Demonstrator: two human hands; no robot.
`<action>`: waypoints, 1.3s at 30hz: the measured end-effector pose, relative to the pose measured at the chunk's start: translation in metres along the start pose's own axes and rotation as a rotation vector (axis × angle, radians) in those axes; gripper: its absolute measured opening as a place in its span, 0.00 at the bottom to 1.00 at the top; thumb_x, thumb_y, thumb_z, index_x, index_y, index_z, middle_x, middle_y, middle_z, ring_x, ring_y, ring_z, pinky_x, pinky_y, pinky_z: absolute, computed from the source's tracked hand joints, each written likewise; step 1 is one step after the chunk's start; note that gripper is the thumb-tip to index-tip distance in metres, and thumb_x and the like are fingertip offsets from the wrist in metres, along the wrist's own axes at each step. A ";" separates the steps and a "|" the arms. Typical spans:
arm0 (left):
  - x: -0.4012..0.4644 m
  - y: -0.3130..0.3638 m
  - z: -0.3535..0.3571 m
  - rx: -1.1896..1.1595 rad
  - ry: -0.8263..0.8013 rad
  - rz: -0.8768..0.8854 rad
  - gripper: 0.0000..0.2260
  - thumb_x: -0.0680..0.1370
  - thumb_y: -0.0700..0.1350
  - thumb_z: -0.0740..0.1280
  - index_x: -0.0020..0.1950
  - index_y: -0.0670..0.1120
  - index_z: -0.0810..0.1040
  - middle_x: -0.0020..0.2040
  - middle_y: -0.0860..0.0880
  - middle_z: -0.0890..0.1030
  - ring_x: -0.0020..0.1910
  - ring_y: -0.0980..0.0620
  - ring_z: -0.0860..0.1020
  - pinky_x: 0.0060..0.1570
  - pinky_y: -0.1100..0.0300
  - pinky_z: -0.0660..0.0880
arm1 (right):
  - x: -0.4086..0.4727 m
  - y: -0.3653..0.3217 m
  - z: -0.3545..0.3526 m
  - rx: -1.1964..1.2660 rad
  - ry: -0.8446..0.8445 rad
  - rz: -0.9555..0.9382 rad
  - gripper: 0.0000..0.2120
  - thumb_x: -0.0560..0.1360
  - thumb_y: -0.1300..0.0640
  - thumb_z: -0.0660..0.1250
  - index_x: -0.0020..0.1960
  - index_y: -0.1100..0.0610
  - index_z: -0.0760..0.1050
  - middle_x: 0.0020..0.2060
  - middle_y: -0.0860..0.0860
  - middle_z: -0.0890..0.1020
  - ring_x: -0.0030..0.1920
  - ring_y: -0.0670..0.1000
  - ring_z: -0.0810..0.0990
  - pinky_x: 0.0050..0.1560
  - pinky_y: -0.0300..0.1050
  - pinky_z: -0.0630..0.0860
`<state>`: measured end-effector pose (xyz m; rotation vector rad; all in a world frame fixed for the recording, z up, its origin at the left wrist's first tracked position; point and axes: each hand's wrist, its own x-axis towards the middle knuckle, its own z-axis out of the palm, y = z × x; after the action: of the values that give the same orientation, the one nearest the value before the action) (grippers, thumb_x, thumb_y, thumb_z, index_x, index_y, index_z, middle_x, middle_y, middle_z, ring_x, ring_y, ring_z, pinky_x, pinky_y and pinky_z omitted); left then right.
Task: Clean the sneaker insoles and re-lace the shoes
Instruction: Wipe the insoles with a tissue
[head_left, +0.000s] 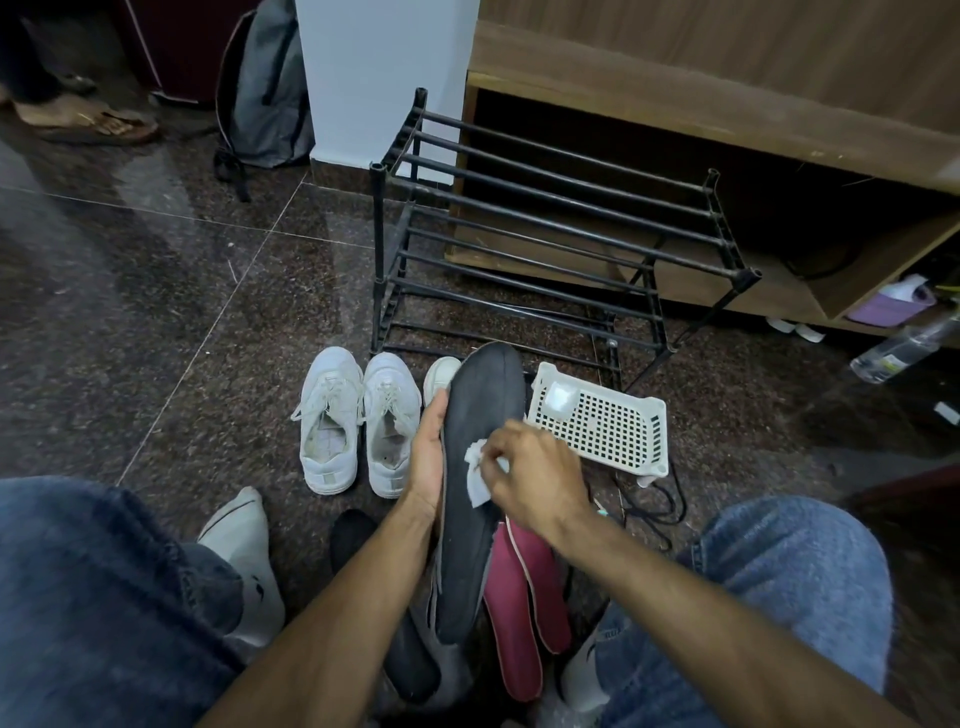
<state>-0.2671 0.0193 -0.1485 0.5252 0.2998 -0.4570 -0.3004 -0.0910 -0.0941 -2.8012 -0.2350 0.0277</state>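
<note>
Left hand (428, 457): gripped the long dark felt-like insole (478, 467) by its edge.
Right hand (535, 475): pinched a crumpled white wipe (477, 470) against it.

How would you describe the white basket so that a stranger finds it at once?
Start at the black metal shoe rack by the wooden cabinet. On the floor at its front foot, right of the white sneakers, lies the white basket. Only it is rectangular plastic perforated with small holes.

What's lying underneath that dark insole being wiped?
Under the dark insole, two maroon insoles and another dark insole rest on the floor. Whatever lies directly beneath is hidden.
</note>
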 end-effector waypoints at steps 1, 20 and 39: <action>0.001 0.001 -0.002 -0.011 -0.002 -0.012 0.29 0.72 0.59 0.63 0.61 0.37 0.78 0.54 0.36 0.81 0.48 0.42 0.80 0.53 0.52 0.77 | -0.012 -0.002 0.005 0.052 -0.034 -0.009 0.08 0.76 0.53 0.63 0.48 0.52 0.81 0.46 0.47 0.80 0.46 0.52 0.80 0.46 0.48 0.77; -0.011 -0.007 -0.002 0.070 0.032 -0.073 0.27 0.75 0.58 0.64 0.62 0.37 0.79 0.62 0.35 0.78 0.60 0.38 0.77 0.66 0.46 0.71 | 0.011 0.011 0.019 0.581 0.163 0.431 0.05 0.71 0.55 0.73 0.36 0.48 0.82 0.47 0.46 0.82 0.45 0.47 0.81 0.47 0.46 0.77; -0.009 -0.003 0.006 -0.108 -0.004 0.027 0.27 0.76 0.55 0.62 0.68 0.37 0.73 0.66 0.38 0.75 0.63 0.43 0.76 0.69 0.50 0.68 | 0.022 -0.013 -0.012 0.047 0.079 -0.054 0.09 0.76 0.53 0.65 0.52 0.51 0.83 0.48 0.47 0.78 0.46 0.55 0.79 0.46 0.48 0.75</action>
<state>-0.2755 0.0167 -0.1410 0.4228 0.3116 -0.4130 -0.2797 -0.0791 -0.0784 -2.7415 -0.2872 -0.0883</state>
